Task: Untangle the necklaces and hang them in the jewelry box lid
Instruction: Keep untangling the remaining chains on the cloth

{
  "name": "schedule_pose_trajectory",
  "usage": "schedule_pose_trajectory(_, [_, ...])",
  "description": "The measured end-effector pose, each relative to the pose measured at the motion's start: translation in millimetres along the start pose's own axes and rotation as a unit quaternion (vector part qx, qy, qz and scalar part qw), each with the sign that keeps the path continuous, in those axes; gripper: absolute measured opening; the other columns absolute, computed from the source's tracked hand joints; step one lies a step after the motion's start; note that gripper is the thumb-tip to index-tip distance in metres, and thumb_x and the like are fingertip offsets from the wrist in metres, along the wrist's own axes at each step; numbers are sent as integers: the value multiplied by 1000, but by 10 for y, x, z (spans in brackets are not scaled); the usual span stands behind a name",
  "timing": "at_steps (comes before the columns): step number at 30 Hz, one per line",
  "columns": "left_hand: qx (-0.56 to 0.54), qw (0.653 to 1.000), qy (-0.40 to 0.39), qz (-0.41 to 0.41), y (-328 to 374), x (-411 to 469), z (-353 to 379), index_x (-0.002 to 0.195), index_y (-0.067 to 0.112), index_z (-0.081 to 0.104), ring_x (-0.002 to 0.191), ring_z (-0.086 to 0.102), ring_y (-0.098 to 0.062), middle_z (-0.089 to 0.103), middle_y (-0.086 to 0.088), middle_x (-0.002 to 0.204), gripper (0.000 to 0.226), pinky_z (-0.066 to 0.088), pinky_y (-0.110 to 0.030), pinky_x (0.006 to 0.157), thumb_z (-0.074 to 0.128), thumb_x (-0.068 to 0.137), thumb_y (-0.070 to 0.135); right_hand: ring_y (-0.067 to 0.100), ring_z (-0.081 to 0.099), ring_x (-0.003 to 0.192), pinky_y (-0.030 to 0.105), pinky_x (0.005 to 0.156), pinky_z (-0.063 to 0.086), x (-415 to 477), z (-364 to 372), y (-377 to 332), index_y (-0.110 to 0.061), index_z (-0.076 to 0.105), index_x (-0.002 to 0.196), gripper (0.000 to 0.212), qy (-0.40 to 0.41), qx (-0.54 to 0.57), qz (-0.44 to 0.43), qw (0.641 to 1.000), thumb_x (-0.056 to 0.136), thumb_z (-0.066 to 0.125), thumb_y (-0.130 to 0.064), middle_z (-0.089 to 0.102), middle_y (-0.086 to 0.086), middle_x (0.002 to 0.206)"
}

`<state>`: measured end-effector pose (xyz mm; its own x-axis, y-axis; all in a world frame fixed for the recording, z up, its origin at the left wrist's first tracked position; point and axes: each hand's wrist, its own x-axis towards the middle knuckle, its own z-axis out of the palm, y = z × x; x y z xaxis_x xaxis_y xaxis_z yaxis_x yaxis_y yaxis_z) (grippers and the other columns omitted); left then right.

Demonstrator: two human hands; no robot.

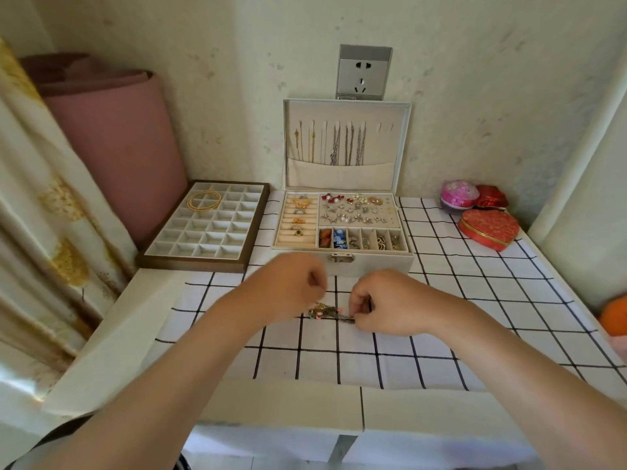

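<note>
A small tangle of necklaces [330, 313], dark chain with coloured beads, lies on the checked cloth between my hands. My left hand [291, 288] is curled over its left end, and its fingertips seem to pinch the chain. My right hand [383, 301] pinches the right end of the chain. Behind them stands the white jewelry box [369, 264], and its upright lid [402, 144] carries several gold and silver chains [339, 144] on hooks above a pocket. Two hooks at the lid's right are bare.
A brown divided tray [190, 262] holding gold bangles [204, 200] sits at the left. Red heart boxes [488, 228] and a pink round box [458, 194] stand back right. An orange thing [615, 315] lies at the right edge. A pink roll [115, 147] leans by the curtain.
</note>
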<state>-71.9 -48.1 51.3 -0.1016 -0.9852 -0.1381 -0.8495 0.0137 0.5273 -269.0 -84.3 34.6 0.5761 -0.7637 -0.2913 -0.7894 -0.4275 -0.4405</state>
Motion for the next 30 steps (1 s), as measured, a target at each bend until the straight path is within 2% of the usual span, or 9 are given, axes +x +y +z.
schedule_pose_trajectory(3, [-45, 997, -49, 49, 135, 17, 159, 97, 28, 65, 96, 60, -9, 63, 11, 100, 10, 49, -23, 84, 65, 91, 19, 11, 61, 74, 30, 72, 49, 14, -22, -6, -13, 69, 87, 15, 39, 147, 15, 988, 91, 55, -17, 71, 0, 83])
schedule_pose_trajectory(7, [-254, 966, -51, -16, 172, 51, 183, 110, 24, 55, 95, 65, -14, 69, 0, 105, 21, 54, -37, 89, 64, 93, 16, 20, 62, 68, 34, 73, 55, -16, -148, -32, -8, 58, 87, 29, 76, 377, 15, 923, 104, 35, -13, 64, 5, 65])
schedule_pose_trajectory(11, [-300, 945, -128, -6, 173, 67, 109, 107, 18, 64, 90, 71, -21, 74, -4, 98, 15, 54, -36, 94, 66, 92, 15, 23, 47, 54, 40, 63, 51, -73, -203, -38, -7, 49, 82, 42, 83, 405, 14, 911, 109, 33, -34, 46, 4, 53])
schedule_pose_trajectory(14, [-277, 946, -164, 19, 170, 62, 64, 101, 13, 72, 76, 63, -10, 67, 1, 83, 13, 52, -28, 86, 63, 94, 20, 15, 27, 47, 28, 48, 27, -118, -265, -28, -15, 45, 74, 47, 77, 427, 40, 900, 105, 37, -48, 33, 0, 56])
schedule_pose_trajectory(16, [-277, 945, -174, 16, 160, 69, 53, 95, 12, 72, 73, 60, -9, 63, 1, 79, 13, 53, -25, 84, 61, 96, 19, 13, 24, 45, 25, 47, 20, -148, -313, 11, -15, 45, 72, 49, 86, 390, 48, 916, 103, 39, -52, 30, -2, 55])
schedule_pose_trajectory(20, [-257, 956, -140, -3, 139, 101, 129, 89, 16, 67, 76, 61, -9, 63, 2, 83, 14, 56, -25, 84, 56, 98, 17, 2, 34, 38, 14, 44, 28, -211, -365, 99, -15, 45, 72, 50, 111, 272, 50, 955, 100, 43, -56, 32, -7, 53])
schedule_pose_trajectory(24, [-101, 987, -113, 54, 193, 102, 278, 103, 30, 68, 95, 59, -6, 62, 15, 103, 13, 51, -25, 86, 70, 89, 31, 1, 35, 43, 25, 54, 31, -262, -374, 205, -17, 46, 65, 42, 110, 186, 21, 976, 93, 65, -43, 37, -14, 51])
schedule_pose_trajectory(27, [33, 993, -97, 65, 232, 108, 357, 93, 34, 66, 89, 52, -3, 55, 16, 97, 21, 44, -21, 74, 78, 79, 45, 0, 43, 48, 24, 55, 35, -294, -359, 329, -21, 58, 68, 31, 108, 111, 49, 987, 83, 77, -39, 49, -16, 52])
schedule_pose_trajectory(30, [97, 990, -82, 64, 228, 146, 378, 83, 34, 68, 90, 52, -5, 53, 15, 97, 16, 49, -25, 80, 79, 77, 45, 0, 48, 64, 25, 55, 33, -356, -339, 443, -30, 63, 78, 16, 82, -29, 95, 992, 82, 77, -37, 52, -14, 68])
